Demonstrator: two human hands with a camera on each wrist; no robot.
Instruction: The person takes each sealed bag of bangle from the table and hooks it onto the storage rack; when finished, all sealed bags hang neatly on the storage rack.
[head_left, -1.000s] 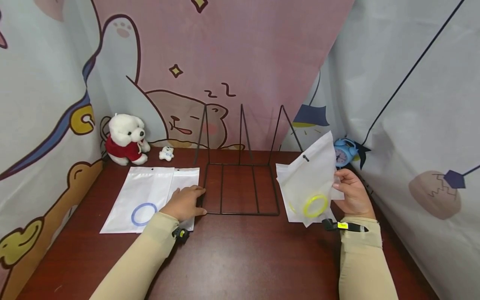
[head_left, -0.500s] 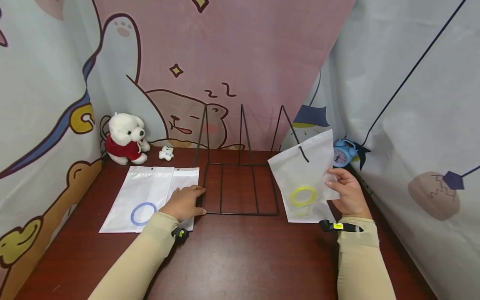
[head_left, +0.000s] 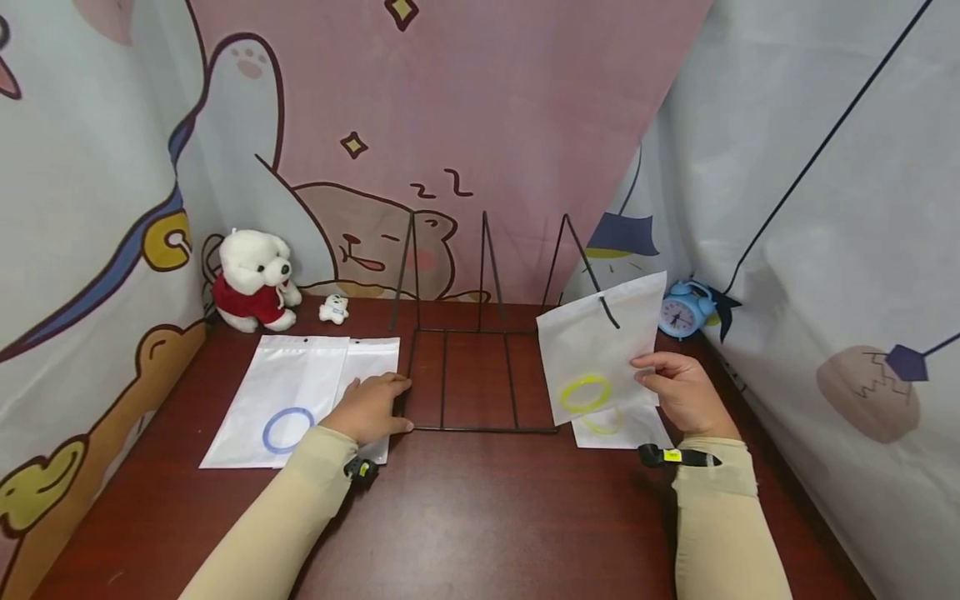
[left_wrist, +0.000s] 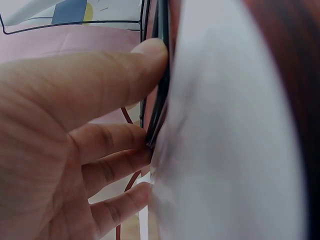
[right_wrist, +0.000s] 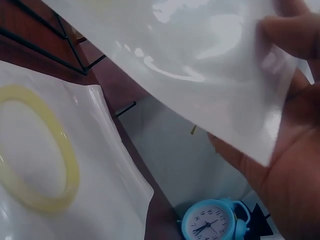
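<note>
In the head view, a wire rack (head_left: 444, 379) with several raised hooks stands mid-table. My left hand (head_left: 367, 407) rests at its left side, thumb and fingertips touching the black rod (left_wrist: 161, 90) in the left wrist view. The right hook (head_left: 581, 250) passes through the top of a white bag (head_left: 600, 342) with a yellow ring on it, its tip showing in front. My right hand (head_left: 686, 392) pinches this bag's right edge between thumb and fingers. A second white bag (head_left: 630, 432), with a yellow ring (right_wrist: 70, 170), lies under it on the table.
Two overlapping white bags (head_left: 262, 383), one with a blue ring (head_left: 266, 433), lie left of the rack. Behind them sit a plush bear (head_left: 255, 258) and a small white figurine (head_left: 334, 309). A blue alarm clock (head_left: 684, 308) stands back right, near the cloth wall.
The right hand has moved left with the bag, which swung from a slant onto the right hook, more rod now showing in front. The left hand has stayed in place.
</note>
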